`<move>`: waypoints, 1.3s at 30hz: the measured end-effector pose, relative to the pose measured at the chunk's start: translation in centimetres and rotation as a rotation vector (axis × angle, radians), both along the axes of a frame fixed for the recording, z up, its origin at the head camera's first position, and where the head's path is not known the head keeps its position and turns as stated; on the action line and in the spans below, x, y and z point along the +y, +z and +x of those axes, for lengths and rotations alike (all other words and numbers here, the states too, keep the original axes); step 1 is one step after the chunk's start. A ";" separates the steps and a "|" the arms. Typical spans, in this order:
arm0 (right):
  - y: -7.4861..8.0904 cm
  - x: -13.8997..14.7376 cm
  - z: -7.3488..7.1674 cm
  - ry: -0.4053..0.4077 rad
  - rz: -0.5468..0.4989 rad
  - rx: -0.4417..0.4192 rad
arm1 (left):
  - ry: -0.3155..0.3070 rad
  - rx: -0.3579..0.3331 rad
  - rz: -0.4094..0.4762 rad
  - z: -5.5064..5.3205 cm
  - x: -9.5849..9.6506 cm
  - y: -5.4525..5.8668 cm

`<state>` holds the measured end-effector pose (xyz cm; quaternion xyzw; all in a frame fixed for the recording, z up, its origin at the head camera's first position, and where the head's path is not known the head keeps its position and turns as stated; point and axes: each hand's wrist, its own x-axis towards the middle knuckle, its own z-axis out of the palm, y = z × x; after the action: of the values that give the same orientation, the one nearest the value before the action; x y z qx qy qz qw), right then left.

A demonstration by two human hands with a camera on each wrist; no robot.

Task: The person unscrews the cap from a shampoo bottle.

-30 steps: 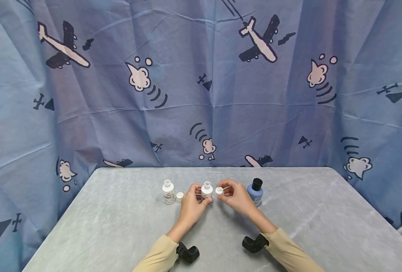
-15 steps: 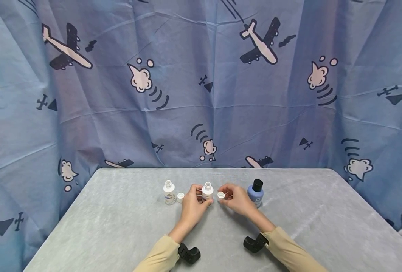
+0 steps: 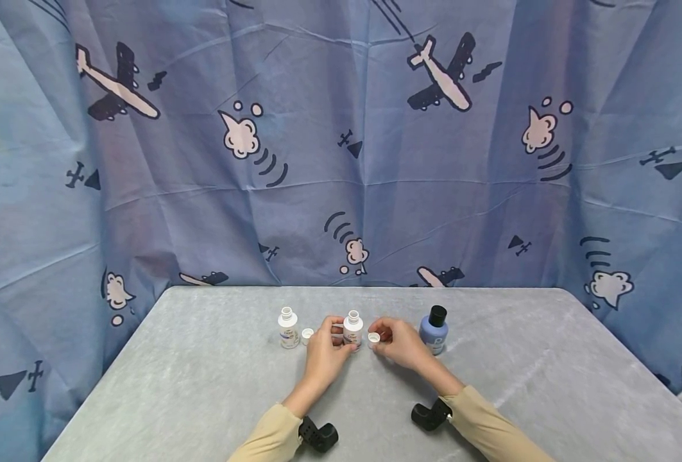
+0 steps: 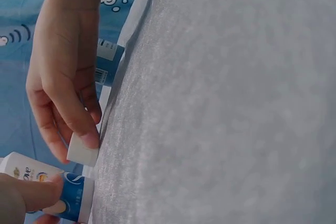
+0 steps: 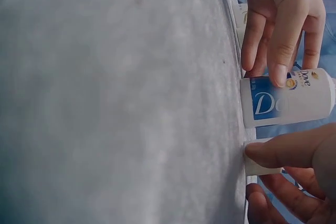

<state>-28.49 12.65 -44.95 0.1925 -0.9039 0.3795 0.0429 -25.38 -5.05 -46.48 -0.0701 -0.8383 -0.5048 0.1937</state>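
Note:
In the head view my left hand (image 3: 323,356) holds an uncapped white Dove bottle (image 3: 353,329) upright on the table, thumb on the near side and fingers behind. The right wrist view shows its blue label (image 5: 265,98) and the left thumb against it. Just right of the bottle, my right hand (image 3: 404,348) pinches a small white cap (image 3: 374,338) between thumb and fingers, hollow side up. In both wrist views that cap (image 4: 83,151) stands at the table surface, apart from the bottle.
A second uncapped white bottle (image 3: 289,331) stands left of my left hand, with another upturned white cap (image 3: 307,335) beside it. Right of my right hand is a blue bottle (image 3: 434,333) with a black cap. A patterned blue curtain (image 3: 317,160) hangs behind the grey table (image 3: 202,385).
My right hand has lowered the white cap to the table beside the bottle. The left hand keeps its hold on the bottle. The head view has shifted slightly.

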 end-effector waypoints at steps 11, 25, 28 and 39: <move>0.3 -0.7 0.1 -0.093 0.021 -0.040 | 0.000 -0.002 0.012 0.2 -0.1 0.1; 0.3 -1.0 0.5 -0.112 0.036 -0.072 | 0.018 0.014 0.014 0.4 0.1 -0.1; 0.3 -0.8 0.7 -0.092 0.037 -0.061 | 0.019 0.014 0.008 0.7 0.1 -0.1; 0.6 -0.1 1.5 -0.070 0.005 -0.030 | 0.012 -0.015 0.002 2.2 0.2 0.8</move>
<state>-27.01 12.51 -44.39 0.1553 -0.9116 0.3783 0.0419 -23.15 -4.88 -45.72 -0.0611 -0.8397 -0.5049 0.1902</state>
